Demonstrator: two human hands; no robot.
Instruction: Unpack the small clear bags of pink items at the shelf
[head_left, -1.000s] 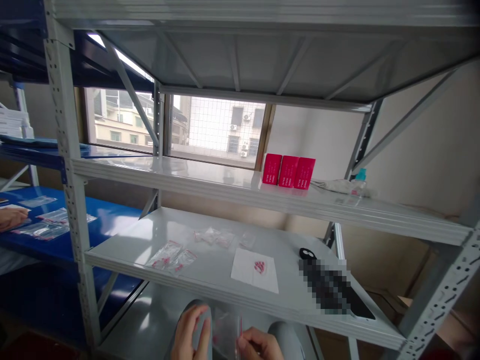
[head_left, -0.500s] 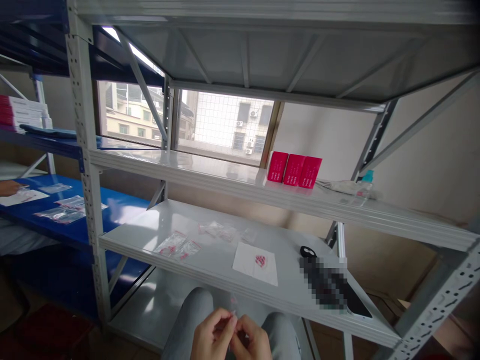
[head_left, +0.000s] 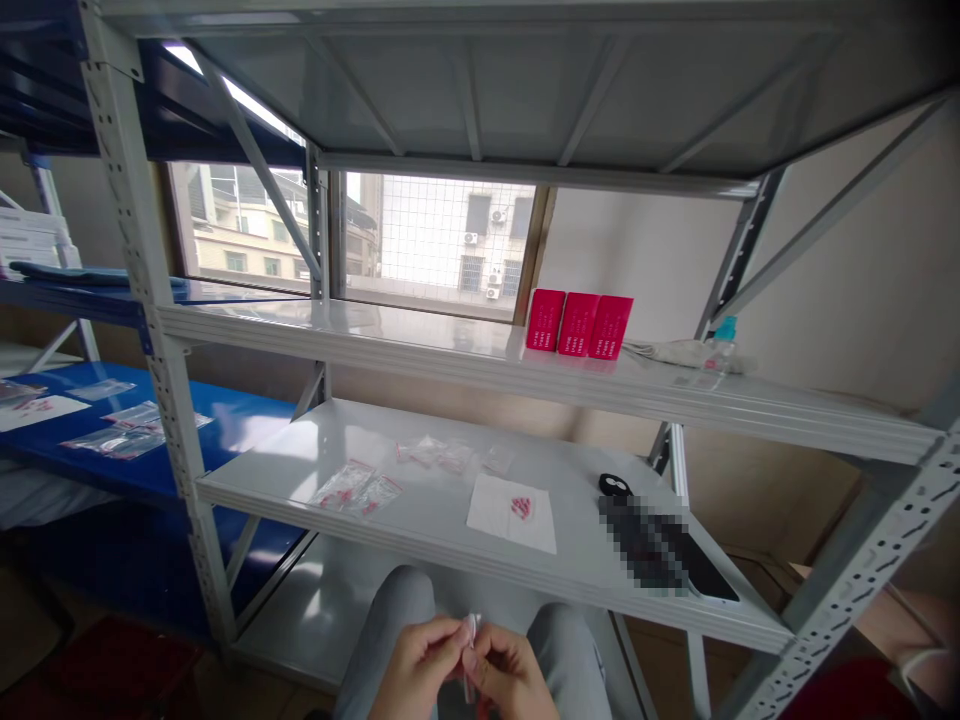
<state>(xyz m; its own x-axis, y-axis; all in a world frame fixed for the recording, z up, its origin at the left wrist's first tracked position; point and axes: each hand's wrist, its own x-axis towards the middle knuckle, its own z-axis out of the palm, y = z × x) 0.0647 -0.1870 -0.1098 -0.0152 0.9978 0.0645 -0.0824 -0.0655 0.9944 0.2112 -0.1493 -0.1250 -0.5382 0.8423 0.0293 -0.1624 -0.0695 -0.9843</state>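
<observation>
Head view: low in the frame, above the knees, the left hand [head_left: 416,675] and the right hand [head_left: 510,678] meet, both grips pinched together on a small clear bag [head_left: 470,640] held upright between the fingertips. Beyond them, the grey shelf [head_left: 420,520] carries more clear bags [head_left: 356,490], a white paper [head_left: 512,512] with red bits, and a black fob [head_left: 616,487]. Farther up, three red boxes [head_left: 577,325] stand side by side.

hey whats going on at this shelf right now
A seated person pinches a small clear plastic bag between the left hand and right hand, over their lap. On the white shelf ahead lie more small bags, a white paper with red bits, and a phone. Three red boxes stand one shelf up.
</observation>
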